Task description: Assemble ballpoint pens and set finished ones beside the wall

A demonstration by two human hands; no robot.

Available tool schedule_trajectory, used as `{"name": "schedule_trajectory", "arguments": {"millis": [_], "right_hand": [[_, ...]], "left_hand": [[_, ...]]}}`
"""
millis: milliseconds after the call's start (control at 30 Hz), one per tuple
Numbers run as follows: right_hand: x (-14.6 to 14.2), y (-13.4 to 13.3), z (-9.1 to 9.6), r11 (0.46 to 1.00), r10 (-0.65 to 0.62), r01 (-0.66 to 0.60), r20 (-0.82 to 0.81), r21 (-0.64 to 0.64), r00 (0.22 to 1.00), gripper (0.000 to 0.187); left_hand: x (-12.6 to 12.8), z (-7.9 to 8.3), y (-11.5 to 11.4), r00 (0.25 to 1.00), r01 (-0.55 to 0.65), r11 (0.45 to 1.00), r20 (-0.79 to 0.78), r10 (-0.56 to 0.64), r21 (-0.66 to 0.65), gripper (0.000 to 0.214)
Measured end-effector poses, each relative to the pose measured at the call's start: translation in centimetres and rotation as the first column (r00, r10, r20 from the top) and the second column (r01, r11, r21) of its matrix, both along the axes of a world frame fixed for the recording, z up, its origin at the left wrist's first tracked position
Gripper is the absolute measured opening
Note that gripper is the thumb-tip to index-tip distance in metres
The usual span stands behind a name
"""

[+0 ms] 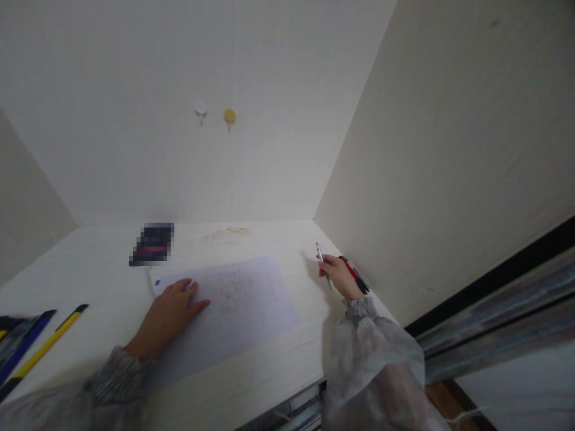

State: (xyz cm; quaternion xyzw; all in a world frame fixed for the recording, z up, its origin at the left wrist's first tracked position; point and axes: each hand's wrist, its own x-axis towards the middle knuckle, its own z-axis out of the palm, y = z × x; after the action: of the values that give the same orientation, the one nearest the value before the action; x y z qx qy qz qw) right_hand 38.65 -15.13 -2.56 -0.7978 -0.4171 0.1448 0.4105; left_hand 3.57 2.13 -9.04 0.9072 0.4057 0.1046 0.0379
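Observation:
My left hand (173, 311) lies flat on the left part of a pale sheet of paper (265, 311), fingers spread. Faint grey marks show on the sheet, too blurred to make out. To the right of the paper, my right hand (338, 275) grips a slim silver pen (320, 254) between thumb and fingers. The pen stands steeply, its lower end pointing down near the tabletop, apart from the sheet. Just beyond that hand, red and black pens (354, 274) lie along the wall, partly hidden by it.
A blurred-out dark device (153, 244) rests behind the paper, with a cable. At left lie a yellow and black stick-like tool (49, 344) and a blue one (27, 347). Walls rise behind and right of the white table (251, 383). Two small hooks (229, 117) are on the back wall.

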Motion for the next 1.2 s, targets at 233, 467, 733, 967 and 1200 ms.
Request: {"name": "schedule_trajectory", "arguments": {"millis": [233,467,733,967,1200], "right_hand": [[3.3,-1.7,-2.8,0.929,-0.210,0.312,0.409,-0.200,0.888,0.027],[5.1,-2.7,-3.6,0.845,-0.095,0.407,0.651,-0.348,0.753,0.024],[4.6,-2.5,-4.0,0.821,-0.062,0.448,0.724,-0.355,0.687,0.026],[4.7,-2.5,-4.1,0.827,-0.069,0.463,0.760,-0.318,0.646,0.025],[4.0,-2.5,-3.8,0.863,-0.058,0.453,0.847,-0.223,0.528,0.025]], "left_hand": [[0.0,-0.7,0.6,1.000,0.004,1.000,-0.029,-0.004,0.004,0.060],[0.1,-0.1,0.1,1.000,-0.012,0.999,0.000,0.012,-0.036,0.057],[0.0,0.1,0.0,0.999,-0.009,1.000,0.031,0.010,-0.029,0.057],[0.1,0.7,-0.6,0.999,-0.013,1.000,0.032,0.014,-0.025,0.056],[0.2,1.1,-0.7,0.998,-0.031,0.997,0.047,0.034,-0.077,0.052]]}}
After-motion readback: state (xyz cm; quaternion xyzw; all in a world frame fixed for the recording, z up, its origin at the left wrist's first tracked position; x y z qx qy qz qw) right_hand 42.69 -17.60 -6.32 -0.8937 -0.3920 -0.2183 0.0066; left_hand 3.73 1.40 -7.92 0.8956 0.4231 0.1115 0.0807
